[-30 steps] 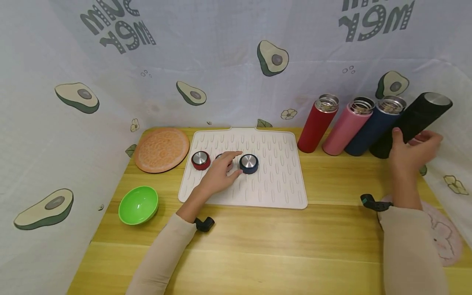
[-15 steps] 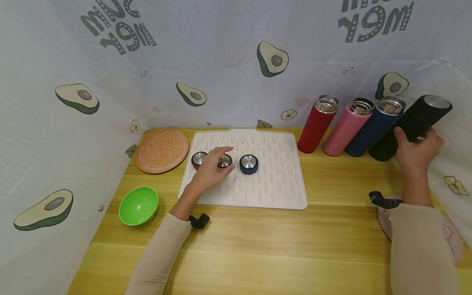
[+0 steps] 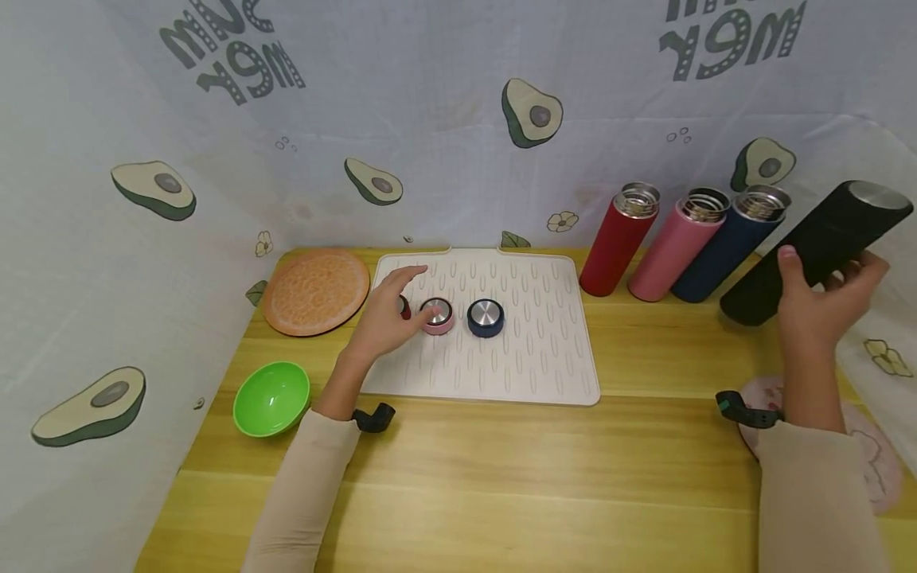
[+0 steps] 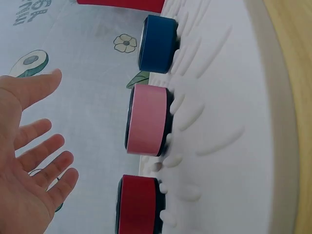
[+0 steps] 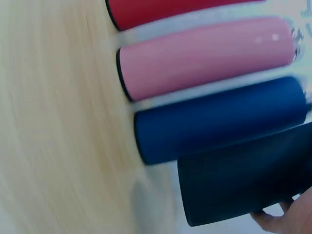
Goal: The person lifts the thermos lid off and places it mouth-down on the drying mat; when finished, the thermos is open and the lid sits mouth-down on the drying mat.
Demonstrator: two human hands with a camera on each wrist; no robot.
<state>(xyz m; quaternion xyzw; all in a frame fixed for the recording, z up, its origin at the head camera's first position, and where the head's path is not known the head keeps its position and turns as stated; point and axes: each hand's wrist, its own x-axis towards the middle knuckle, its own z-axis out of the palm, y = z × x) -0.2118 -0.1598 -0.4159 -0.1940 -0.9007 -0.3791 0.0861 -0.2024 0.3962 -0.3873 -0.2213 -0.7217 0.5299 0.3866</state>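
Note:
My right hand (image 3: 824, 310) grips a black thermos bottle (image 3: 809, 243), which leans to the right with its lid on. In the right wrist view its base (image 5: 187, 195) appears to be off the table. With spread fingers, my left hand (image 3: 380, 322) hovers above the left part of a white ridged mat (image 3: 533, 366). The left wrist view shows it apart from the red lid (image 4: 137, 204), the pink lid (image 4: 147, 120) and the navy blue lid (image 4: 158, 44), all in a row on the mat. The left hand partly hides the red lid in the head view.
Lidless red (image 3: 618, 243), pink (image 3: 673, 251) and navy blue (image 3: 727, 251) thermos bottles stand left of the black one. A green bowl (image 3: 271, 399) and a round orange mat (image 3: 315, 292) lie left. A pink mat (image 3: 877, 469) lies partly under the right arm.
My left hand has moved left, away from the blue lid and past the pink one. The right hand has shifted the black bottle rightward and lifted it away from the blue bottle.

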